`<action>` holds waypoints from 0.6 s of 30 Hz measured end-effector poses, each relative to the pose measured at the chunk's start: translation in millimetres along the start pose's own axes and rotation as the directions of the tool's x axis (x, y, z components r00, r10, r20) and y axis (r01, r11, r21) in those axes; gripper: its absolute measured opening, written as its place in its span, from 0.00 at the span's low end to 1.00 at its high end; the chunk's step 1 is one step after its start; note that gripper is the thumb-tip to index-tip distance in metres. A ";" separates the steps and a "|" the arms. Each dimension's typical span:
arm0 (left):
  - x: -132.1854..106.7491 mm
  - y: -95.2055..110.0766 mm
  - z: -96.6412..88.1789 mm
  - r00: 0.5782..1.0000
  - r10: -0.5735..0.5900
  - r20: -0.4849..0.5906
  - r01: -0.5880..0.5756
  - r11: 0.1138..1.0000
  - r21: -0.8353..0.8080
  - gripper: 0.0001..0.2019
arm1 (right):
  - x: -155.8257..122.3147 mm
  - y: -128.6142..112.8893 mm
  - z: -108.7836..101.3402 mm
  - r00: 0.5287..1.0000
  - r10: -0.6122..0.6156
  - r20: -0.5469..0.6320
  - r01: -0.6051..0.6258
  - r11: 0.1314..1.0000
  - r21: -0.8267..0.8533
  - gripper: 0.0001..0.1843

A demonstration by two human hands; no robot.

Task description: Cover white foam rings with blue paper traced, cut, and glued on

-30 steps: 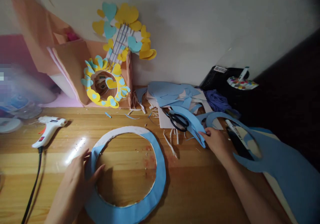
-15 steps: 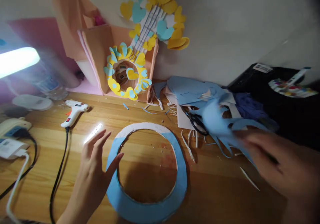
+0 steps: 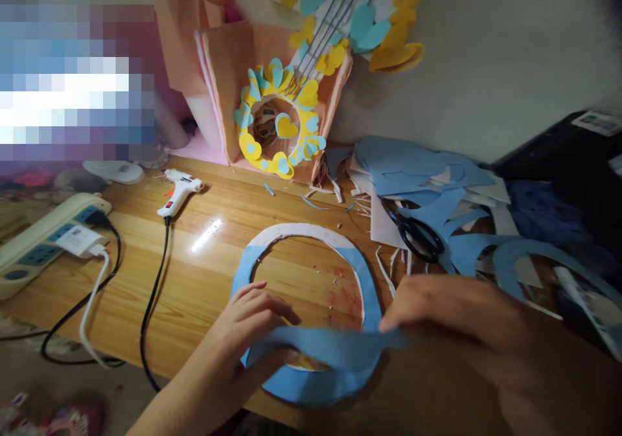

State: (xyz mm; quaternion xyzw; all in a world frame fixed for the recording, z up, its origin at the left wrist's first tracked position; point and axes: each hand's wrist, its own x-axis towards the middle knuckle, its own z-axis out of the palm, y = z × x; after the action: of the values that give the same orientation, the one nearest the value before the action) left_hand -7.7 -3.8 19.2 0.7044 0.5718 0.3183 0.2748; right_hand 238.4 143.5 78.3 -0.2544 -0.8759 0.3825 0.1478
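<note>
A strip of blue paper [image 3: 330, 347] is stretched between my two hands, somewhat blurred. My left hand [image 3: 253, 329] pinches its left end between thumb and fingers. At the other end, my right hand [image 3: 451, 313] grips it with curled fingers. Beneath the strip lies a flat ring [image 3: 374, 293] on the wooden table. Blue covers most of the ring, while its far top part is white. The strip and my hands hide some of its near half.
A white glue gun [image 3: 179, 193] with a black cord lies left of the ring. Black scissors [image 3: 420, 236] rest by blue paper scraps [image 3: 418, 164]. A power strip [image 3: 48, 241] is at left. Behind stands a guitar-shaped craft [image 3: 247, 148] with yellow and blue hearts.
My right hand has brought the blue strip leftward from beside the scraps to over the ring. My left hand has moved right and closed on its end. The view has shifted.
</note>
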 end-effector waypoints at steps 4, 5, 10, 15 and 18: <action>22.9 -19.5 -17.0 0.970 -0.156 -0.186 0.146 0.987 -0.066 0.06 | 23.8 25.5 -6.4 0.984 0.032 -0.175 -0.049 0.994 -0.094 0.08; 30.9 -26.9 -22.6 0.955 -0.172 -0.241 0.164 0.985 -0.051 0.07 | 32.0 31.7 -7.2 0.966 0.050 -0.254 -0.081 0.990 -0.113 0.07; 75.4 -67.1 -45.3 0.898 -0.299 -0.322 0.314 0.950 -0.007 0.13 | 73.3 61.5 0.5 0.896 0.076 -0.438 -0.115 0.991 -0.063 0.07; 91.9 -101.1 -39.4 0.929 -0.347 -0.126 0.322 0.929 -0.182 0.16 | 96.7 94.6 15.6 0.897 0.119 -0.426 -0.155 0.987 -0.049 0.09; 87.6 -112.6 -32.8 0.927 -0.360 -0.105 0.339 0.924 -0.178 0.16 | 99.3 104.1 22.3 0.924 0.158 -0.349 -0.183 0.982 -0.040 0.11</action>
State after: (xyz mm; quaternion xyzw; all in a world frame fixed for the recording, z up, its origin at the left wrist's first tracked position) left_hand -91.1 104.8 -32.4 0.5439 0.6791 0.3551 0.3419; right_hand 180.8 245.9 -7.6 -0.3978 -0.8241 0.3119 0.2555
